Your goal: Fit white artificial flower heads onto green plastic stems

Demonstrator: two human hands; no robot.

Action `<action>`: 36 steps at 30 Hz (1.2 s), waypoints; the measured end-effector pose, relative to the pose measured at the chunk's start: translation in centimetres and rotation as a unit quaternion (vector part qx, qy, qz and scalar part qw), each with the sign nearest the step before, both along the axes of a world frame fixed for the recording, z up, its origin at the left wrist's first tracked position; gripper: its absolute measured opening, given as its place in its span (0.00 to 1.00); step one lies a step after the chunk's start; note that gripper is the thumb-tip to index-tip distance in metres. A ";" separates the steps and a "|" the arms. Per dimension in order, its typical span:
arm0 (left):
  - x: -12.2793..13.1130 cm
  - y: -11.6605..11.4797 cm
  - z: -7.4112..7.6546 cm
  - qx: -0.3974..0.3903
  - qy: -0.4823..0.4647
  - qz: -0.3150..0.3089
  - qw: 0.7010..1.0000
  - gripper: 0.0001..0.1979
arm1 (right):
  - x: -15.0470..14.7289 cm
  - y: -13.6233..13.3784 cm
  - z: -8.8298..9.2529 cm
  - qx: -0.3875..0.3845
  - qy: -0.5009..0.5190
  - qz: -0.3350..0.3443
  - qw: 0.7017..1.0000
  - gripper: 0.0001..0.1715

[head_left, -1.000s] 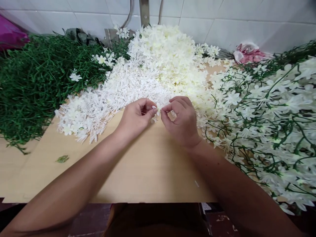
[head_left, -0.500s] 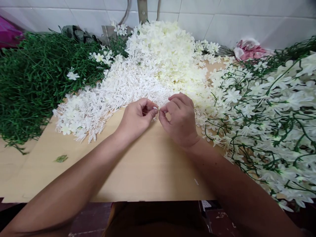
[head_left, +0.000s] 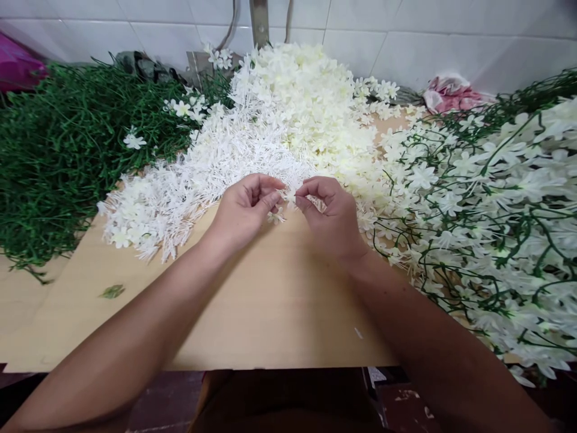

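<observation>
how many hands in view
2: the left hand, in front of the white filament heap, and the right hand, nearer the stemmed white flowers. No others show.

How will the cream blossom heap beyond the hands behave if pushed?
The cream blossom heap will probably slump and scatter, being many small pieces piled to a peak. It's likely light for its bulk, as the petals look thin; they'd probably flex rather than snap.
</observation>
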State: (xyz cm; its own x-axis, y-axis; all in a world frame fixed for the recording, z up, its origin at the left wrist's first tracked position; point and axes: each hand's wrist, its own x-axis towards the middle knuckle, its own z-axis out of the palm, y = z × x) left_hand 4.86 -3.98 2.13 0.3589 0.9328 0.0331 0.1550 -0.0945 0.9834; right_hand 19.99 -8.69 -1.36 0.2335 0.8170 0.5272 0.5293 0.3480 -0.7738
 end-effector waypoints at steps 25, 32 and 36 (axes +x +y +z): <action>-5.1 1.8 0.7 0.271 0.334 -0.160 0.888 0.12 | -0.5 -0.2 0.7 -0.083 0.132 0.109 0.982 0.08; -5.0 2.2 -0.3 0.242 0.316 -0.193 0.897 0.07 | -1.1 0.3 -0.5 -0.115 0.157 0.162 0.967 0.06; -4.8 1.8 -0.1 0.130 0.193 -0.138 0.963 0.08 | -0.9 0.2 -0.5 -0.137 0.195 0.174 0.955 0.12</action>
State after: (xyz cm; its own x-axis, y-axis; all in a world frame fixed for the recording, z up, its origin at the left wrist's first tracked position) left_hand 0.06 -2.21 1.98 0.6245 0.7782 0.0663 0.4385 -0.4197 0.7948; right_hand 19.05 -8.44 -1.82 0.0569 0.9761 0.2100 0.0702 0.2059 -0.9761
